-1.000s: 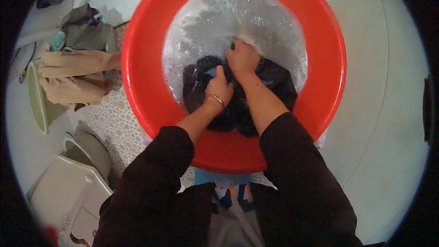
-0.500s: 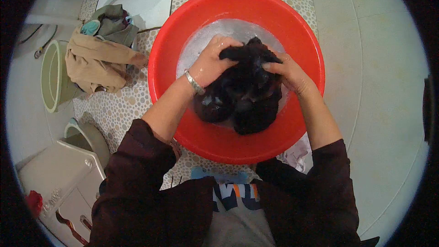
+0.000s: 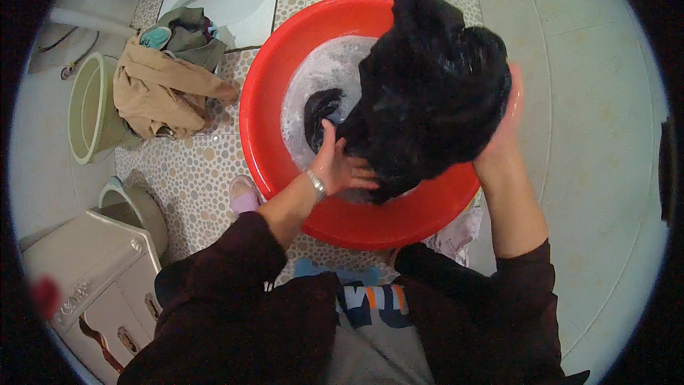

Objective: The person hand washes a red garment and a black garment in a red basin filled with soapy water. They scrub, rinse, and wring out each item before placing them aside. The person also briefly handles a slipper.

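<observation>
A bulky wet black garment (image 3: 438, 93) is lifted above the red basin (image 3: 267, 107), its lower part trailing into soapy water (image 3: 320, 64). My right hand (image 3: 504, 125) holds the garment up by its right side; the fingers are partly hidden behind the cloth. Low on the garment's left, my left hand (image 3: 343, 167) has its fingers spread, thumb up, against or just beside the hanging cloth. Its wrist wears a silver bracelet (image 3: 315, 183). A dark loop of cloth (image 3: 318, 110) lies in the suds beyond that hand.
Left of the basin, a tan garment (image 3: 160, 89) and a grey-green one (image 3: 192, 36) are piled near a pale green bucket (image 3: 84, 117). A squat toilet (image 3: 228, 0) is set behind them. A cream cabinet (image 3: 92, 257) stands lower left; light cloth (image 3: 456, 239) lies at the basin's near right.
The black garment has been raised out of the basin toward the upper right by my right hand. My left hand has dropped lower and its fingers have spread.
</observation>
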Demonstrator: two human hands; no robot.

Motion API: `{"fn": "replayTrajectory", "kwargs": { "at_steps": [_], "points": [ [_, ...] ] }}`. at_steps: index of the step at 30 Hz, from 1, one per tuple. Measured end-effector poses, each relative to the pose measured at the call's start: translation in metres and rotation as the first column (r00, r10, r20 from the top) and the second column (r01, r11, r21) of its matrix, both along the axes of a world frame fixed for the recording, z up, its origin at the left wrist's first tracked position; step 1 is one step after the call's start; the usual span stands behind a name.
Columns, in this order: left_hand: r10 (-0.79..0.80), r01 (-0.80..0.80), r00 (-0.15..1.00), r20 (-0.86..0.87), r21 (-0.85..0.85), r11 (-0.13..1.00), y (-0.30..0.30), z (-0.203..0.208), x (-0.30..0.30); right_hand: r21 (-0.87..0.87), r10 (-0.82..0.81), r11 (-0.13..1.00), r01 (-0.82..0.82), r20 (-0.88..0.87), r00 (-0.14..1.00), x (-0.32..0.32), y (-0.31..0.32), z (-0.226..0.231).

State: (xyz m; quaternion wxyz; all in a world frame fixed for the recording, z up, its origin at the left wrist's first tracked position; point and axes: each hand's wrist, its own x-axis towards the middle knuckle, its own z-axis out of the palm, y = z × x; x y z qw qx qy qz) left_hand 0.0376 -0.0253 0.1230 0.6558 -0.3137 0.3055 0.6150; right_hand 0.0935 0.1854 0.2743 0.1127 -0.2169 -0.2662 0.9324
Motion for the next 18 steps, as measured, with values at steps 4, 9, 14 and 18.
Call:
{"fn": "replayTrajectory", "kwargs": {
  "at_steps": [4,9,14,18],
  "points": [
    [0.307,-0.191,0.913,-0.268,0.384,0.903,0.039,-0.05,-0.017,0.032,0.11,0.991,-0.127,0.324,0.94,0.029,-0.029,0.005],
    [0.224,-0.028,0.489,-0.843,0.242,0.97,0.065,-0.074,-0.053,-0.194,0.541,0.836,-0.513,0.447,0.713,0.085,-0.038,-0.062],
    [0.191,0.067,0.717,-0.671,0.339,0.938,0.053,0.009,-0.054,0.478,0.66,0.218,-0.851,0.57,0.489,0.108,-0.035,-0.148],
    [0.064,0.295,0.812,-0.581,0.503,0.812,0.03,0.021,-0.029,-0.045,0.481,0.834,-0.549,0.546,0.686,0.112,0.007,-0.175]
  ]
}}
